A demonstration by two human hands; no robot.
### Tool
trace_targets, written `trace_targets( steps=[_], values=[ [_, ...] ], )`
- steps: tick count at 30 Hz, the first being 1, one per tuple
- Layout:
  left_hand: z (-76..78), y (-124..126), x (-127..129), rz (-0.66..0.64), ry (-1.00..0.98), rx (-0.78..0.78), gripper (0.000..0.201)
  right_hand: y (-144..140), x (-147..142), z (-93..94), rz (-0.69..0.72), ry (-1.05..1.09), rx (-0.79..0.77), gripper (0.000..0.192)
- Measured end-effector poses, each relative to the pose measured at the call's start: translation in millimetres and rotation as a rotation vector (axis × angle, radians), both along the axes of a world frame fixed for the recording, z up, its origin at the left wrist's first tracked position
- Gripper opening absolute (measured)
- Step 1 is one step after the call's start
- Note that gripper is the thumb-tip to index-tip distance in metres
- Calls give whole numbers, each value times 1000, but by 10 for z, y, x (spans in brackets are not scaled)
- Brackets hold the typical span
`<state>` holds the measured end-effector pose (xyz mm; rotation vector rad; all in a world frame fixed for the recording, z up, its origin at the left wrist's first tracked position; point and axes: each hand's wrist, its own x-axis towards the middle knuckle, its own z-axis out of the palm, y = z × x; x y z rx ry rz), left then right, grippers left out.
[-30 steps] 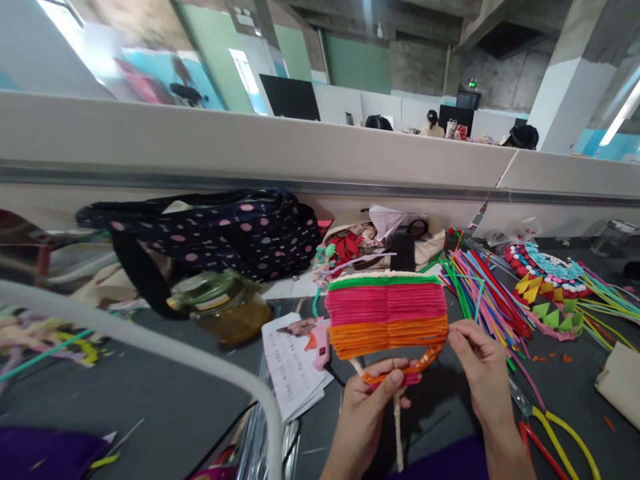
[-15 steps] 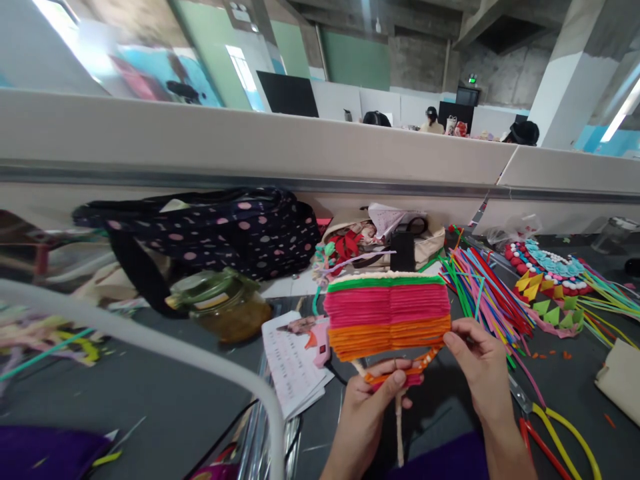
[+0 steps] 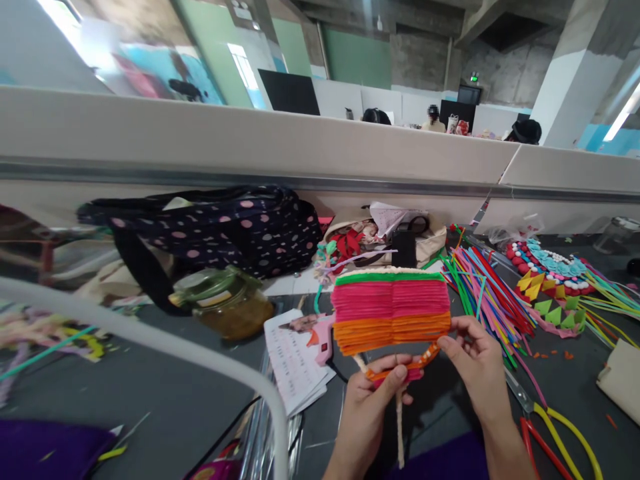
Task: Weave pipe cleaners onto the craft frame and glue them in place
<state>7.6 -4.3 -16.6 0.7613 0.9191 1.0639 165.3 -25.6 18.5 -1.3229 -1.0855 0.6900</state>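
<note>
A woven fan-shaped piece [image 3: 391,308] of green, pink and orange pipe cleaners is held upright over the dark table [image 3: 150,393]. My left hand [image 3: 373,403] pinches its lower end where an orange pipe cleaner [image 3: 406,363] curves across and a cream cord handle [image 3: 400,427] hangs down. My right hand [image 3: 477,367] grips the right end of that orange strand at the piece's lower right corner.
A polka-dot bag [image 3: 225,230] and a glass jar [image 3: 225,305] sit at left, a pink glue gun [image 3: 323,337] on papers [image 3: 295,367]. Loose pipe cleaners [image 3: 480,287], a decorated craft piece [image 3: 547,280] and yellow-handled pliers [image 3: 560,427] lie at right. People sit beyond the partition [image 3: 300,150].
The woven piece and both hands have shifted slightly up and to the right; my right hand has drawn the orange strand closer against the piece's lower edge.
</note>
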Motion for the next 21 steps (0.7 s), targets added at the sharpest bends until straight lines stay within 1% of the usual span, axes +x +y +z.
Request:
trace_targets(
  steps=[4, 9, 12, 16, 19, 21],
  values=[
    [23, -23, 12, -3, 48, 47, 31, -5, -39, 9, -61, -48, -19, 26],
    [76, -58, 25, 7, 111, 58, 35, -16, -98, 24, -92, -53, 1, 25],
    [69, -66, 18, 6, 125, 81, 35, -14, -111, 13, -108, -72, -4, 23],
    [44, -68, 8, -7, 133, 111, 33, 0, -112, -47, -159, -129, -4, 22],
    [37, -60, 10, -8, 107, 85, 33, -1, -119, -74, -190, -142, 12, 26],
    [33, -45, 13, -1, 65, 46, 32, -12, -119, -61, -172, -109, 7, 34]
  ],
)
